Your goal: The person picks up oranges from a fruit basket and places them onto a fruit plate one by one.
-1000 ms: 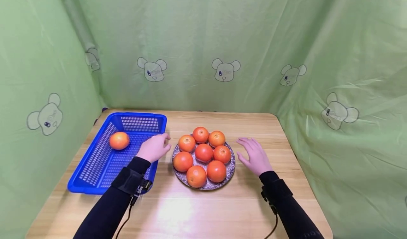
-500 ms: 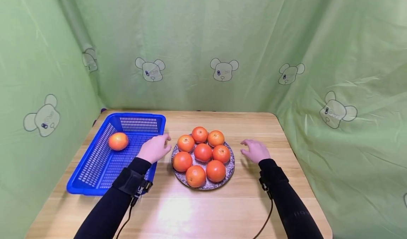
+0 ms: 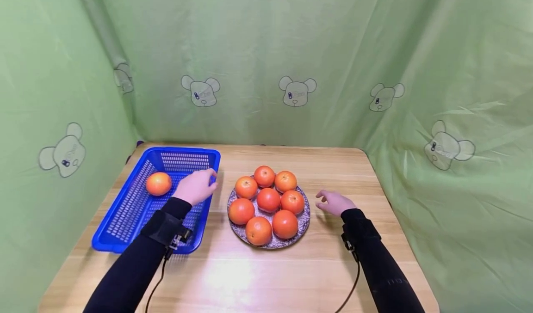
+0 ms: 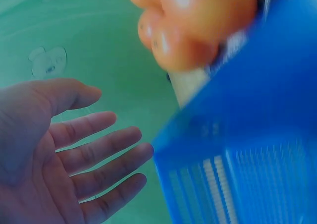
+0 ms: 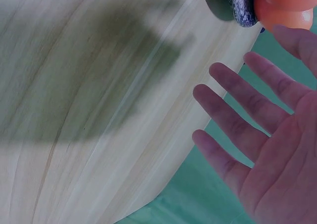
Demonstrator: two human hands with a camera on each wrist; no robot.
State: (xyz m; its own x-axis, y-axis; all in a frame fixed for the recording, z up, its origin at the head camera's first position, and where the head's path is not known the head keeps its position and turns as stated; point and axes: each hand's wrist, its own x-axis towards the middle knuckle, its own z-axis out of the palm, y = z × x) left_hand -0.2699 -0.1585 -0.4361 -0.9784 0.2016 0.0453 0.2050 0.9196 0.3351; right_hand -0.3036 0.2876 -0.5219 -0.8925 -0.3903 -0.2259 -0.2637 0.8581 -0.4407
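Observation:
My left hand (image 3: pixel 195 187) hovers over the right side of the blue plastic basket (image 3: pixel 102 241), holding nothing; the left wrist view shows its fingers spread beside the basket wall (image 4: pixel 193 135). One orange-red tomato (image 3: pixel 158 184) lies inside the basket, left of that hand. Several more tomatoes (image 3: pixel 268 199) crowd a dark speckled plate (image 3: pixel 275 244) in the middle of the table. To the right of the plate, apart from it, is my right hand (image 3: pixel 334 203). Nothing is in its grasp, and in the right wrist view its fingers (image 5: pixel 237 125) are extended and spread.
The wooden table (image 3: pixel 333 276) has light boards, with a bare strip between basket and plate. Green curtains (image 3: pixel 250 49) printed with bear heads enclose the back and both sides. A cable (image 3: pixel 154 290) trails from each wrist camera.
My left hand has shifted left, farther over the basket. My right hand has drawn back slightly from the plate and turned. The tomatoes, plate and basket stay in place.

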